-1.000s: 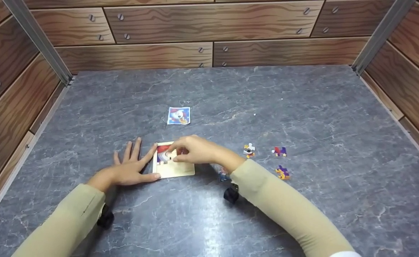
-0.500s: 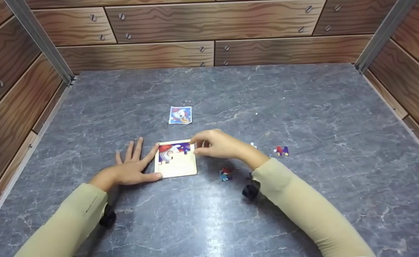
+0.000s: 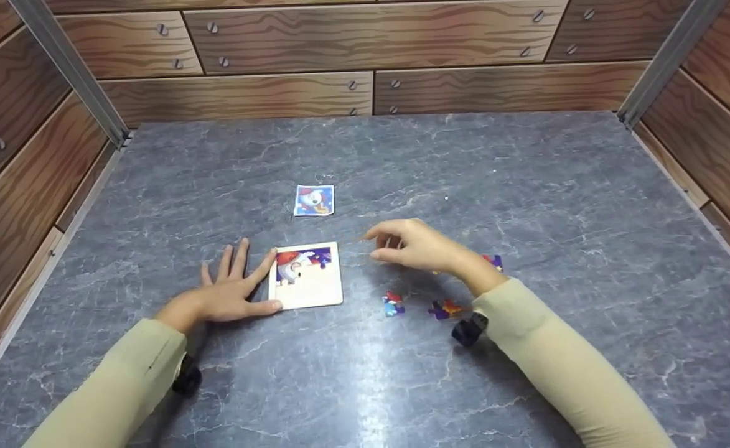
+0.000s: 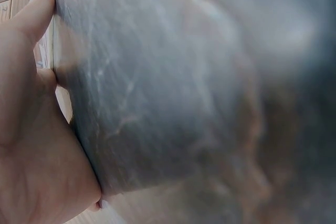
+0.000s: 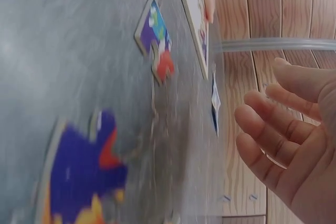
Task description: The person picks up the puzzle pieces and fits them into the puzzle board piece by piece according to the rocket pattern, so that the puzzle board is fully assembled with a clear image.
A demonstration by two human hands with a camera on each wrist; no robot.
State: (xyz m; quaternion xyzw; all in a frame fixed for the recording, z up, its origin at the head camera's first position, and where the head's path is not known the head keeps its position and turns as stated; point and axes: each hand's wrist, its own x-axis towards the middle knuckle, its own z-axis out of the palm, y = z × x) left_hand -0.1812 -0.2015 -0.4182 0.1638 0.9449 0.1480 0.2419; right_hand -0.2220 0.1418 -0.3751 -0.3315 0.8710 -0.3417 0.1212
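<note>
My left hand (image 3: 231,298) lies with spread fingers on the table, thumb and index finger touching the left edge of a small puzzle tray (image 3: 312,289). Pieces with a red, white and purple picture fill the tray's top and left; the lower right is bare. My right hand (image 3: 424,246) hovers right of the tray, fingers loosely bent. In the right wrist view no thing shows between its fingers (image 5: 262,129). Below it lie a blue-and-red puzzle piece (image 3: 394,304) and a purple-and-orange puzzle piece (image 3: 444,309). Another purple piece (image 3: 496,261) is partly behind the right forearm.
A small picture card (image 3: 315,200) with a white dog's face lies behind the tray on the grey marbled table (image 3: 557,186). Wood-patterned walls (image 3: 290,96) stand along the back and sides. Black wrist cameras (image 3: 469,328) hang under both sleeves.
My right hand has left the tray's picture and moved right, uncovering purple pieces at its upper right. The purple-and-orange piece lies farther left than a second ago. My left hand stays in place.
</note>
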